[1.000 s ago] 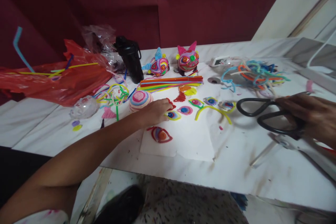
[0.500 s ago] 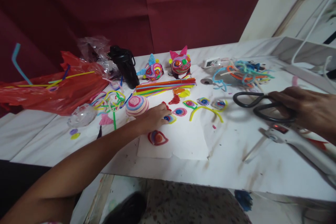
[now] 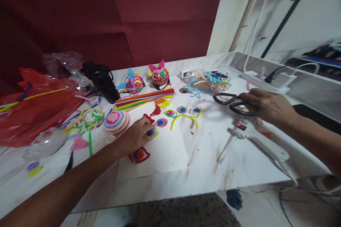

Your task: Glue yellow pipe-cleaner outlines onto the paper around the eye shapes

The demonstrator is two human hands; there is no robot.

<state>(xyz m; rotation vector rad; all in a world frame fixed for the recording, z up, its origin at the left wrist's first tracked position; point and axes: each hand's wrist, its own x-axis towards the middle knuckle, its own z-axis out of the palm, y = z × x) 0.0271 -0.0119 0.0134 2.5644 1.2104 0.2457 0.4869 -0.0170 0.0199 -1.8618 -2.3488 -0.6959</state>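
One pair of black-handled scissors (image 3: 252,112) is clamped in the grip of the right hand (image 3: 266,106), above the bench (image 3: 207,173) near the white glue gun (image 3: 269,146). The left hand (image 3: 134,134) reaches across the paper's left edge to the yellow-tipped eye piece (image 3: 153,133); whether its grip is closed, I cannot tell. Open bench separates the paper (image 3: 167,156) from the glue gun.

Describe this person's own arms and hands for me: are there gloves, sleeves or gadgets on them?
The left hand and right hand are ordinary and ungloved. The visible left forearm and right forearm have no sleeves. I see no watch or cable on them; rings are too blurred to judge.
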